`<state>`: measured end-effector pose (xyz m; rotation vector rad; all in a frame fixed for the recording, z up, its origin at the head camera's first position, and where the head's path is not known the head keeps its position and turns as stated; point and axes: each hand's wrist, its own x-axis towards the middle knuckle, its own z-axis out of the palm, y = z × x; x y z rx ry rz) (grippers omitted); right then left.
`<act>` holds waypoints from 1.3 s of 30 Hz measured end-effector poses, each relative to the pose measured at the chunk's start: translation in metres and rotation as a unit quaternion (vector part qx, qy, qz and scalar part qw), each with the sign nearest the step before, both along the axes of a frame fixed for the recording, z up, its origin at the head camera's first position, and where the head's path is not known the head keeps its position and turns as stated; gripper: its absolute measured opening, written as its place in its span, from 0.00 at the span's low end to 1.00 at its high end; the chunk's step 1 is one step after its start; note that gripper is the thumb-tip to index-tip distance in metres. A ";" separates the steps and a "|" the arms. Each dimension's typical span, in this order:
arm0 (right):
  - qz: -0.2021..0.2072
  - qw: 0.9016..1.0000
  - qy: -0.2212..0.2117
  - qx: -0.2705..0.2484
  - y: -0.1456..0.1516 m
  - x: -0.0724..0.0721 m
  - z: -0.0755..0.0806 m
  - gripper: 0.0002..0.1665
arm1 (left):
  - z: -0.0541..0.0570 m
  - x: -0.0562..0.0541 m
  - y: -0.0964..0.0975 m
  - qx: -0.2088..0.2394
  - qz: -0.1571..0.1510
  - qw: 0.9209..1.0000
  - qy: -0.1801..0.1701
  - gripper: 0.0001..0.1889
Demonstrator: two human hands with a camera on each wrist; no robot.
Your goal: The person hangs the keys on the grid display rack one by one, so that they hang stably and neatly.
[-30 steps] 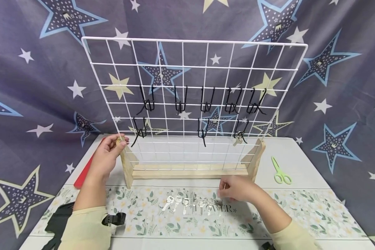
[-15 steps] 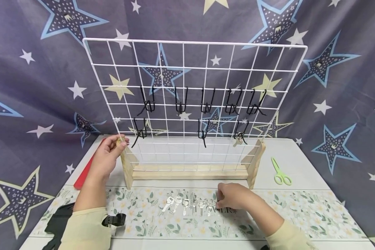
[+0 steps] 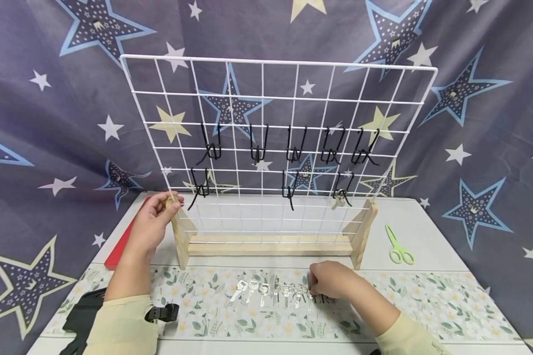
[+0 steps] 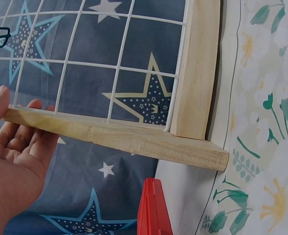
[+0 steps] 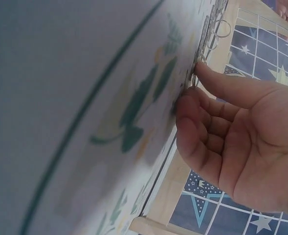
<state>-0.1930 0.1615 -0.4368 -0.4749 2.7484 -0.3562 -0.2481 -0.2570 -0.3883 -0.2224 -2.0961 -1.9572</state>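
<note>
A row of several silver keys [image 3: 263,288] with rings lies on the flowered strip before a white wire grid rack [image 3: 262,94]. At the row's right end my right hand [image 3: 335,279] pinches a key by its ring [image 5: 194,80] between thumb and forefinger, low over the cloth. The fingers partly hide that key. My left hand [image 3: 153,217] grips the left wooden side piece [image 4: 119,137] of the rack, thumb on one face and fingers behind. Black double hooks [image 3: 295,153] hang in two rows on the grid. One key [image 3: 339,198] hangs on the lower right hook.
Green scissors [image 3: 398,249] lie right of the rack. A red, long object [image 3: 120,246] lies behind my left forearm. A black strapped item [image 3: 85,315] sits at the left front. Star-patterned fabric [image 3: 475,148] surrounds the table's back and sides.
My right hand has come down and slightly nearer over the rightmost key, its fingertips now closed on the ring. The left hand stays on the rack's side.
</note>
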 end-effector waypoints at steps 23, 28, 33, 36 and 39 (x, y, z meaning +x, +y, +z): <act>0.093 0.990 -0.003 -0.108 0.014 -0.005 0.015 0.09 | -0.001 -0.001 0.000 0.011 -0.004 1.000 -0.001 0.19; 0.110 0.982 -0.006 -0.152 0.016 -0.007 0.020 0.07 | -0.001 -0.002 0.000 0.021 -0.005 1.000 0.002 0.19; 0.121 0.974 0.006 -0.193 0.016 -0.008 0.026 0.07 | -0.002 -0.002 -0.001 0.028 -0.005 1.000 0.004 0.19; 0.121 0.969 0.007 -0.216 0.015 -0.010 0.030 0.07 | -0.002 -0.002 0.000 0.022 -0.004 1.000 0.001 0.19; 0.107 0.964 -0.002 -0.245 0.015 -0.010 0.033 0.05 | -0.001 -0.001 0.000 0.014 -0.004 1.000 0.000 0.20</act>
